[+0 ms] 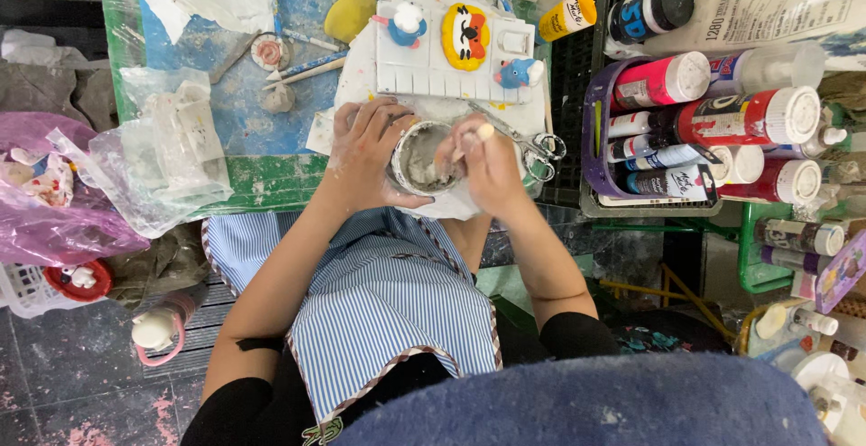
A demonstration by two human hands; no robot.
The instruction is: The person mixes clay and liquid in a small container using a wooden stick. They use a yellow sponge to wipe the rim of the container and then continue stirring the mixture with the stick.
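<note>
Head view looks down on a purple basket [591,153] at the table's right edge, packed with paint bottles [722,117] lying on their sides, white caps to the right, labels pink, red and black; a black-capped jar [651,6] lies above them, a yellow cup [568,15] beside it; clear plastic bags [171,153] sit at the left. Left hand [365,153] wraps around a small round cup [419,157] at the near table edge, mouth up, grey-white slip inside. Right hand [492,166] pinches a pale wooden stick [471,139], its long axis slanting from upper right down-left into the cup. Scissors [532,144] lie just beside that hand; a painted clay plaque [456,49] rests beyond.
</note>
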